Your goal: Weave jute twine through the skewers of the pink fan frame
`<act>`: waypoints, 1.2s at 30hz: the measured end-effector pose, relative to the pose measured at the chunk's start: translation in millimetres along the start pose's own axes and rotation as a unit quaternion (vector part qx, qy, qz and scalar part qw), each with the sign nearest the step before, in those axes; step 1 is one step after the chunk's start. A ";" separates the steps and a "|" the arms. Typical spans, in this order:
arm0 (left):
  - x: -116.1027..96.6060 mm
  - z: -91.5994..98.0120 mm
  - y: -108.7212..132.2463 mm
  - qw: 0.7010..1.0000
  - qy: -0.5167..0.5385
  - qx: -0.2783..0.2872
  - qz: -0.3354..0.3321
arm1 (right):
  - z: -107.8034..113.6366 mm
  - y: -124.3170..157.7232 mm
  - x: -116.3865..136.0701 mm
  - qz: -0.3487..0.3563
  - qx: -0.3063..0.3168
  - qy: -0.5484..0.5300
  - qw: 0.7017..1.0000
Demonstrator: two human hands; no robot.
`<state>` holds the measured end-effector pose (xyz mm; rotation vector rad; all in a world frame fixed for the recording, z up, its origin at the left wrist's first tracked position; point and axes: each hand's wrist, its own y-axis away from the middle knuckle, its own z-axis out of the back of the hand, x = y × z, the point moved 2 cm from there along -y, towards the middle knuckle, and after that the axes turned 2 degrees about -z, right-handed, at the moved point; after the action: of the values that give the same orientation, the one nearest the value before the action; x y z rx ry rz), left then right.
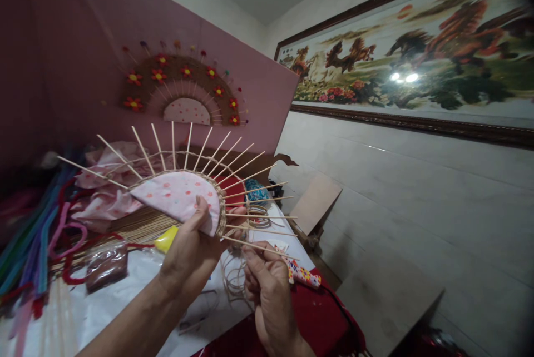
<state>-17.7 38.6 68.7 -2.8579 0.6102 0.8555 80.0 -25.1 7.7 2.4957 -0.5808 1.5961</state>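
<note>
My left hand (189,251) grips a half-round fan piece (171,193) by its lower right end, thumb on the front and fingers behind. The piece is covered in pale pink cloth with small red motifs. Thin wooden sticks (173,145) radiate from its curved edge, which is bordered with braided twine (221,207). A strand of twine also arcs across the sticks farther out. Close by, at the lowest stick on the right, my right hand (267,284) is closed, thumb and forefinger pinching the twine. Loose twine (233,276) hangs in loops between the two hands.
A similar half-round piece with red flowers (186,72) is pinned to the pink board (258,73) behind. Coloured fuzzy strips (41,234), pink cloth (104,196), a brown plastic-wrapped pack (107,267) and a yellow object (166,239) lie left. A framed horse picture (400,56) hangs right.
</note>
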 end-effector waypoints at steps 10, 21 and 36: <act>0.1 -1.6 0.5 1.000 0.005 -0.001 0.006 | -0.4 -1.1 0.2 -0.001 0.003 -0.007 1.000; 1.7 0.1 -1.5 0.999 0.031 0.000 0.015 | 1.7 -2.4 -1.6 -0.004 -0.005 -0.014 1.000; 1.9 1.4 -2.7 1.000 0.002 0.010 -0.002 | 1.1 -0.5 -1.5 -0.019 -0.013 -0.020 1.000</act>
<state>-15.8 40.6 66.4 -2.8425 0.6105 0.8390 80.6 -24.6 6.0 2.5100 -0.5520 1.5188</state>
